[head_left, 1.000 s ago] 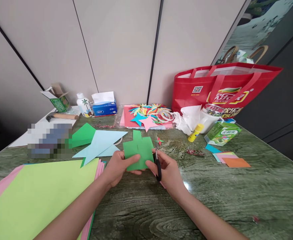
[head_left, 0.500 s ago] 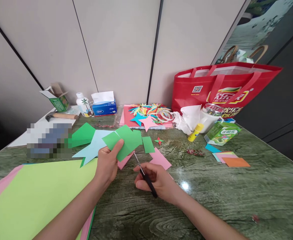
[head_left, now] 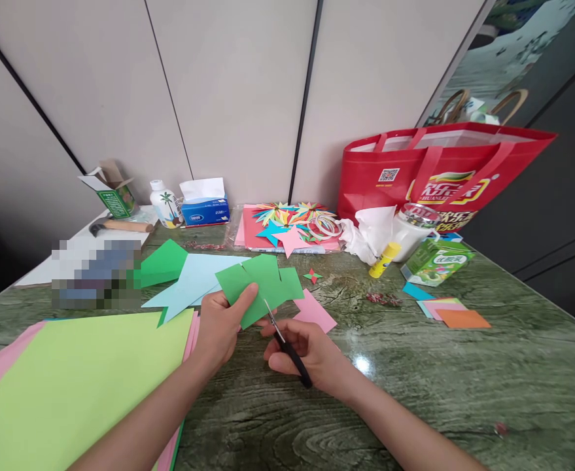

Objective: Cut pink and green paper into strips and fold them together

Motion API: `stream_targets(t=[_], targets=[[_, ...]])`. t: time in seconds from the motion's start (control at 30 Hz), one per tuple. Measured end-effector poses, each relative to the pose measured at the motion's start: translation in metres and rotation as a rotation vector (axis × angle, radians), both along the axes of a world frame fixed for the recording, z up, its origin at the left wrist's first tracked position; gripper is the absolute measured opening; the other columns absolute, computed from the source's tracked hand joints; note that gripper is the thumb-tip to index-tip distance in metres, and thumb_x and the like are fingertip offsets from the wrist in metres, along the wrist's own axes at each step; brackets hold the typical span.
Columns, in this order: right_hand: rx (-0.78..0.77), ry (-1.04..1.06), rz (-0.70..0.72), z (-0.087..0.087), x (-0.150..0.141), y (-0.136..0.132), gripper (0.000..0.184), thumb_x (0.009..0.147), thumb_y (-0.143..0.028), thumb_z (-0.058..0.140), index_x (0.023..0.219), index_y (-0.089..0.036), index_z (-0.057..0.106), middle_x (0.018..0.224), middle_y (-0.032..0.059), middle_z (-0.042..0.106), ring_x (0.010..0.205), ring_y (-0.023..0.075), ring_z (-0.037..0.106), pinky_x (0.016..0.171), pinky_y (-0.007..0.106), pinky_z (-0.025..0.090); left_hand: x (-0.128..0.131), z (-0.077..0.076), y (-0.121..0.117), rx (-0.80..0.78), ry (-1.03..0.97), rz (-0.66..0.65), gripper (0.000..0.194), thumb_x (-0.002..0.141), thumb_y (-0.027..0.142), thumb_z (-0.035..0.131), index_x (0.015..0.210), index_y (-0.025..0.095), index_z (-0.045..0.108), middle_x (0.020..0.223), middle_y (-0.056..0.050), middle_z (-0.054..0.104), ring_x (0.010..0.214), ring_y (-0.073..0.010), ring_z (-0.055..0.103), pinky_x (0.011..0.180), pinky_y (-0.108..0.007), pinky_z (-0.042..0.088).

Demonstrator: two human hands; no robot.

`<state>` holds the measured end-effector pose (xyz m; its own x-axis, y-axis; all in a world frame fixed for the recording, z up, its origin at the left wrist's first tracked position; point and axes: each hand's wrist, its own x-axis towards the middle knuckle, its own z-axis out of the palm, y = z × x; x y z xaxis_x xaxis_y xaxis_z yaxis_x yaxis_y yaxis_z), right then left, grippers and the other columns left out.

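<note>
Here's the left hand [head_left: 221,327], thumb on top, pinching a green paper sheet [head_left: 250,284] just above the middle of the table [head_left: 415,405]. It's bright, flat and tilted, with a short dark slit at its upper left edge and another on the right, near a green flap. Then the black-handled scissors [head_left: 287,350], slim silver blades pointing up and left, tips over the paper's lower edge; the right hand [head_left: 311,356] has them in its grip.

Now the tricky spots! Far left, a pixelated patch [head_left: 95,273] masks whatever lies there. The lime-green sheet stack [head_left: 86,386] runs out of view at the left and bottom, and the left forearm covers part of it. The left fingers are largely tucked under the green sheet, and the sheet covers part of the light blue paper [head_left: 189,278] behind. Whether that flap on the right belongs to the same sheet, no telling. The right fingers obscure the handle loops.

And the setting: grey wall panels [head_left: 238,98] with dark seams stand behind a dark green, wood-grained tabletop. A pink paper piece [head_left: 315,311] lies beyond the right hand, a white glare spot shines nearby, and a red shopping bag [head_left: 365,180] stands at the back right.
</note>
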<state>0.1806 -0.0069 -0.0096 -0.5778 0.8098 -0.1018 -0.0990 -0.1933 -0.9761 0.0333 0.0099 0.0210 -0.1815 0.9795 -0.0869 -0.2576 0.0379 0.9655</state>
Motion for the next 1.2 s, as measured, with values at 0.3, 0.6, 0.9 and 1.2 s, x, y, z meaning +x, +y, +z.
stream_targets(t=[0.3, 0.6, 0.9, 1.2], targets=[[-0.030, 0.016, 0.016, 0.0007, 0.0016, -0.0001, 0.039, 0.064, -0.031, 0.071, 0.096, -0.014, 0.054, 0.074, 0.0012, 0.057, 0.065, 0.0109, 0.050, 0.064, 0.025, 0.040, -0.0002, -0.0020, -0.0004, 0.018, 0.083, 0.067, 0.027, 0.057, 0.034, 0.069, 0.049, 0.012, 0.056, 0.043, -0.001, 0.056, 0.049, -0.0189, 0.059, 0.037, -0.021, 0.039], [-0.037, -0.002, 0.012, 0.0026, 0.0005, -0.0003, 0.042, 0.061, -0.032, 0.072, 0.095, -0.014, 0.054, 0.072, 0.0007, 0.057, 0.064, 0.0109, 0.050, 0.062, 0.025, 0.039, 0.0006, 0.0001, -0.0018, 0.019, 0.065, 0.056, 0.025, 0.059, 0.032, 0.068, 0.050, 0.012, 0.056, 0.041, 0.000, 0.054, 0.048, -0.0192, 0.060, 0.037, -0.022, 0.040], [-0.018, -0.018, 0.002, 0.0013, 0.0006, -0.0009, 0.042, 0.060, -0.035, 0.072, 0.092, -0.015, 0.054, 0.070, -0.0003, 0.055, 0.062, 0.0110, 0.049, 0.061, 0.025, 0.039, -0.0002, -0.0022, -0.0021, 0.003, 0.070, 0.060, 0.025, 0.058, 0.033, 0.069, 0.051, 0.012, 0.057, 0.047, -0.002, 0.060, 0.051, -0.0199, 0.061, 0.037, -0.022, 0.041], [0.002, -0.026, -0.024, -0.0010, -0.0005, -0.0006, 0.042, 0.059, -0.036, 0.073, 0.090, -0.015, 0.055, 0.065, -0.0023, 0.051, 0.057, 0.0091, 0.044, 0.056, 0.023, 0.036, 0.0003, 0.0015, -0.0021, 0.023, -0.031, -0.004, 0.019, 0.062, 0.028, 0.069, 0.053, 0.013, 0.060, 0.046, 0.001, 0.059, 0.047, -0.0183, 0.061, 0.041, -0.024, 0.047]])
